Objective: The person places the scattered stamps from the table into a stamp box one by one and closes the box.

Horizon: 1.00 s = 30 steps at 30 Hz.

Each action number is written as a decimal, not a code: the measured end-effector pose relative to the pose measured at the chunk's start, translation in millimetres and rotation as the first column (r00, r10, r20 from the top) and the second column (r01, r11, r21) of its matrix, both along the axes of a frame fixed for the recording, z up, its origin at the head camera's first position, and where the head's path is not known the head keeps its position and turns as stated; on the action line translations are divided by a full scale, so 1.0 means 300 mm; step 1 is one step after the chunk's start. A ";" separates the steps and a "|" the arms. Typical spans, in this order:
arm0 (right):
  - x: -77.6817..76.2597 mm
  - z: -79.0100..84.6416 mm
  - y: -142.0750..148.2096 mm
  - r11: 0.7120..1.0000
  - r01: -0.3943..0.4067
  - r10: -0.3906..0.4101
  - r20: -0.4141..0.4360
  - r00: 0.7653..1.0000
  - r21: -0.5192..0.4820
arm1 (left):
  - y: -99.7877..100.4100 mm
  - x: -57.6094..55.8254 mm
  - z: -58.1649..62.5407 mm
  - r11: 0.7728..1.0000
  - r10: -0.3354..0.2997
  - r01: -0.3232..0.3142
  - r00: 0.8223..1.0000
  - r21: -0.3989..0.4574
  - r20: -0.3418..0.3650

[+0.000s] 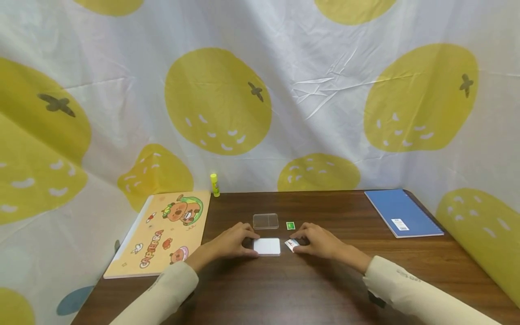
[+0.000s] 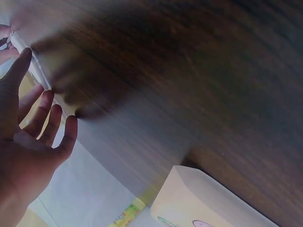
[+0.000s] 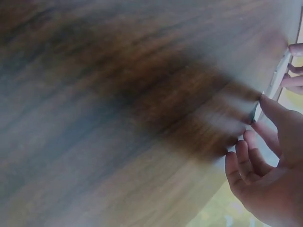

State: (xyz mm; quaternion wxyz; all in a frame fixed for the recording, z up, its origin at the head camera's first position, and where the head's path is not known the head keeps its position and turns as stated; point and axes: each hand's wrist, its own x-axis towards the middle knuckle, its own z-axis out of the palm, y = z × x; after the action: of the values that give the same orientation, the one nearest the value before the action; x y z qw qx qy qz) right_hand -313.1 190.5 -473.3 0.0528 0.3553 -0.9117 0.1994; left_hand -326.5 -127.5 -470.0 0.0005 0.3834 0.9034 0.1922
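On the dark table lies a small rectangular case holding white paper. My left hand holds it by its left end, thumb at the near corner and index finger at the far one. In the left wrist view the left hand has its other fingers spread along the case's edge. My right hand pinches a small stamp-like picture card between thumb and index finger, just right of the case. Behind lie a clear plastic lid and a small green stamp-like piece.
An orange capybara-print folder lies on the left side of the table. A yellow glue stick stands at the back near it. A blue spiral notebook lies at the right. A fruit-print curtain hangs behind the table.
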 end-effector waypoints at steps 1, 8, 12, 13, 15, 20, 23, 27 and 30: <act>-0.001 0.003 0.000 1.000 -0.006 0.006 0.006 1.000 -0.003 | 0.001 -0.001 0.000 1.000 0.004 -0.004 1.000 0.001 0.002; -0.004 0.016 -0.002 0.999 -0.019 0.021 0.052 0.998 -0.031 | 0.006 -0.008 0.004 1.000 0.018 -0.018 1.000 0.005 0.008; -0.005 0.017 -0.006 0.998 -0.032 0.035 0.066 0.997 -0.054 | 0.008 -0.013 0.009 1.000 0.021 -0.021 1.000 0.007 0.021; -0.005 0.017 -0.008 0.998 -0.034 0.038 0.067 0.997 -0.059 | 0.008 -0.014 0.011 1.000 0.024 -0.024 0.999 0.006 0.025; -0.007 0.017 -0.010 0.997 -0.042 0.047 0.070 0.996 -0.072 | 0.008 -0.016 0.013 1.000 0.024 -0.024 0.999 0.007 0.031; -0.013 0.017 -0.021 0.991 -0.061 0.070 0.073 0.995 -0.122 | 0.007 -0.024 0.011 1.000 0.013 -0.014 0.999 0.011 0.029; -0.017 0.016 -0.029 0.986 -0.064 0.079 0.087 0.993 -0.156 | 0.008 -0.028 0.011 1.000 0.008 -0.009 1.000 0.010 0.031; -0.021 0.013 -0.038 0.979 -0.049 0.075 0.125 0.989 -0.197 | 0.010 -0.033 0.011 1.000 -0.003 0.002 0.999 0.013 0.040; -0.027 0.013 -0.043 0.975 -0.035 0.069 0.153 0.986 -0.218 | 0.011 -0.035 0.013 1.000 -0.007 0.006 0.999 0.013 0.049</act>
State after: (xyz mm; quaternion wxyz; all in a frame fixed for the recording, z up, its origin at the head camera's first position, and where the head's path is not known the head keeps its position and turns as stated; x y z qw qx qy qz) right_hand -321.0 177.6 -469.3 0.0121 0.3542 -0.8765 0.3258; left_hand -336.9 -124.2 -466.0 0.0210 0.3815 0.9006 0.2073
